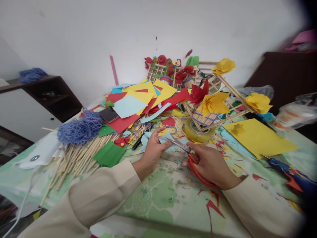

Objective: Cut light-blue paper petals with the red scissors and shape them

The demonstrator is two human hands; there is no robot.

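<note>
My left hand (153, 149) pinches a piece of light blue paper (163, 138) just above the table. My right hand (210, 163) grips red-handled scissors (190, 158), whose metal blades reach into the blue paper. Both hands meet at the middle of the table, over a green patterned cloth (158, 191). Small paper scraps lie under and around them.
A pile of coloured paper sheets (141, 99) lies behind the hands. Blue yarn (80, 127) and wooden sticks (74, 158) lie at the left. A tape roll (198, 134), stick frames with paper flowers (215, 102), a yellow sheet (257, 137) and a glue gun (284, 167) are at the right.
</note>
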